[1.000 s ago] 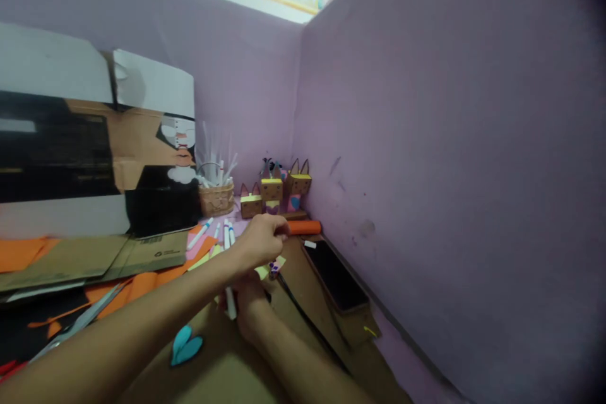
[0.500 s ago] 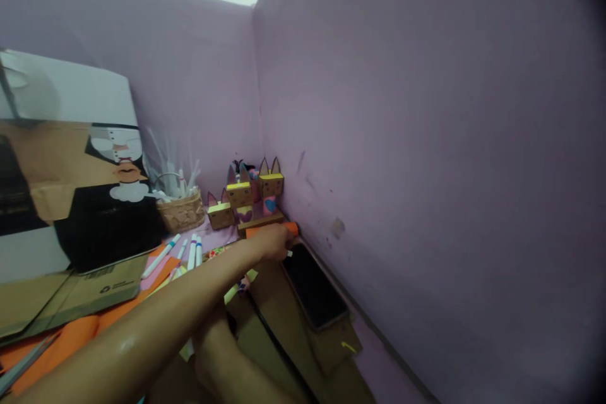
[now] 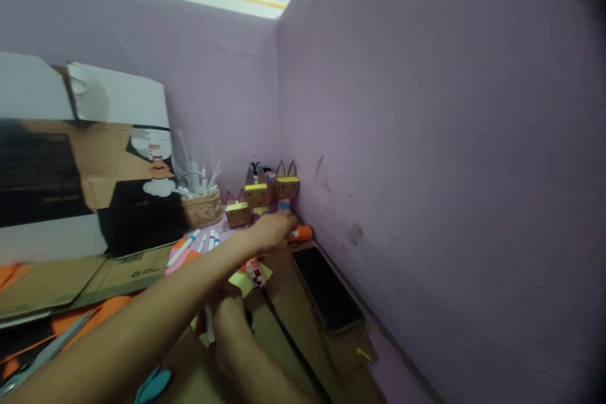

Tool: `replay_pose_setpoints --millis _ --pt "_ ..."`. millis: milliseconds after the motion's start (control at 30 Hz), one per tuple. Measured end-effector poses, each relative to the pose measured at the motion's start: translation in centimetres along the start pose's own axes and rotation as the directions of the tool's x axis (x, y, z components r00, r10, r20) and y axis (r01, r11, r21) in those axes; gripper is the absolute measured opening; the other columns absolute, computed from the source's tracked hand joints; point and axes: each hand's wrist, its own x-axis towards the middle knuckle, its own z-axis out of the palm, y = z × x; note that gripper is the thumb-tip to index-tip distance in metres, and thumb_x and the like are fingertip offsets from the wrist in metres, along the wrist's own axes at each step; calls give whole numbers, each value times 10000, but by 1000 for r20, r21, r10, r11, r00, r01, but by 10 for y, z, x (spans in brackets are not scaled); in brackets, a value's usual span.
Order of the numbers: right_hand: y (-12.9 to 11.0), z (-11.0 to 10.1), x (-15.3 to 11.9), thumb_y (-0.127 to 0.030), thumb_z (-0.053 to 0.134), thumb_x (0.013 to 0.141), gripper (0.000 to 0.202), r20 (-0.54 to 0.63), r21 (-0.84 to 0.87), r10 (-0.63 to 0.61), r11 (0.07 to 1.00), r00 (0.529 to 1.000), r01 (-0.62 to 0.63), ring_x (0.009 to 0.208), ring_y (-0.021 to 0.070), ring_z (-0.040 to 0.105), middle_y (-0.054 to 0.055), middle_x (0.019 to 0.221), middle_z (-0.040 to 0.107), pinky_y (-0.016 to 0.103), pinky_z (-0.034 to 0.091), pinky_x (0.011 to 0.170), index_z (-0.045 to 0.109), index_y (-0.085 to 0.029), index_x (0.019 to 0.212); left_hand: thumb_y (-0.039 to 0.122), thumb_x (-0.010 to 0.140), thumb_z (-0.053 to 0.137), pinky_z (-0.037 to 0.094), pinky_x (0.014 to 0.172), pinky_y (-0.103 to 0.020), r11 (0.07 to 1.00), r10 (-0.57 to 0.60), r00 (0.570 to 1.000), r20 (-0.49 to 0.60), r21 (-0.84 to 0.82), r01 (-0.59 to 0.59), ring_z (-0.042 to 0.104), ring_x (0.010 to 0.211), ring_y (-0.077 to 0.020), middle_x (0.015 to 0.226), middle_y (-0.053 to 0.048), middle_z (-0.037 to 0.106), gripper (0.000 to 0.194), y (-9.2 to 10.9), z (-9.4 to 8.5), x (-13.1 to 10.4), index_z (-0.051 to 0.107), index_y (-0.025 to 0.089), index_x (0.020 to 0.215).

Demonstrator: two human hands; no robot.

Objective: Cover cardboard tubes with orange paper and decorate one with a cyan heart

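My left hand [image 3: 274,231] reaches across to the corner, over the near side of the cardboard cat figures. Its fingertips are close to an orange roll-shaped thing [image 3: 303,233] by the wall; the fingers are blurred and partly hidden, so their grip is unclear. Under my left forearm, my right hand [image 3: 228,312] is closed around a white stick [image 3: 209,323], whose kind I cannot make out. Beside it lies a colourful patterned thing [image 3: 256,274] with a black cord [image 3: 293,344], on yellow paper [image 3: 241,284]. Cat-faced box figures [image 3: 238,213] stand behind.
A dark phone [image 3: 327,290] lies along the right wall. White markers [image 3: 184,249] and a basket of white sticks [image 3: 201,209] are at the left back. A large printed box [image 3: 137,221], scissors [image 3: 52,350] and a teal cutout [image 3: 154,385] are also at the left.
The view has swung left, so things sit farther right. My left hand has moved from the phone's far end toward the cat figures. The white stick in my right hand now shows.
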Motion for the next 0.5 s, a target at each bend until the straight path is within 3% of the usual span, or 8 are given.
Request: replay_pose_setpoints --millis 100,200,267,333,400,467,500 --pt "-9 -2 -6 -524 509 699 346 -13 31 41 999 999 -41 312 71 336 -44 512 460 223 313 329 535 -184 763 145 738 588 398 686 -203 982 -73 975 -209 -189 33 481 740 -96 773 36 519 15 3 -53 -41 601 153 740" --pt "-13 1 -15 -505 573 662 352 2 22 15 1000 1000 -15 336 58 339 -52 531 479 198 287 340 561 -173 780 279 743 574 355 486 -182 906 -252 911 -327 -410 103 408 528 -69 665 46 483 126 -5 -87 -110 573 159 782" --pt "-13 6 -24 -464 614 653 318 29 -1 -8 1000 1000 8 351 58 338 -56 527 483 194 264 343 594 -169 770 366 774 532 356 448 -178 827 -377 848 -373 -547 127 423 509 -75 645 40 466 200 -14 -90 -160 538 166 787" --pt "-13 10 -34 -398 634 666 252 64 -41 -39 998 997 42 392 69 375 -49 534 500 198 292 375 633 -165 761 307 770 549 375 439 -170 729 -494 770 -405 -675 113 470 555 -90 668 15 489 153 -22 -83 -202 538 155 785" --pt "-13 13 -44 -327 612 716 179 104 -155 -139 976 985 154 491 101 471 -30 581 556 212 372 465 666 -176 795 174 760 566 384 422 -162 448 -675 661 -329 -894 13 506 592 -98 735 -22 540 47 -27 -73 -230 567 135 787" --pt "-14 14 -52 -265 591 752 154 162 -305 -256 905 953 295 652 147 566 4 708 646 244 437 604 687 -191 848 86 782 520 400 411 -166 199 -761 616 -204 -977 -77 525 594 -101 770 -43 565 72 -29 -64 -244 584 120 776" --pt "-15 14 -55 -247 582 765 163 191 -364 -295 865 936 347 712 166 589 17 766 671 260 448 652 691 -198 876 66 795 497 408 409 -170 123 -773 614 -160 -987 -103 528 586 -101 761 -45 568 106 -29 -61 -247 585 116 765"
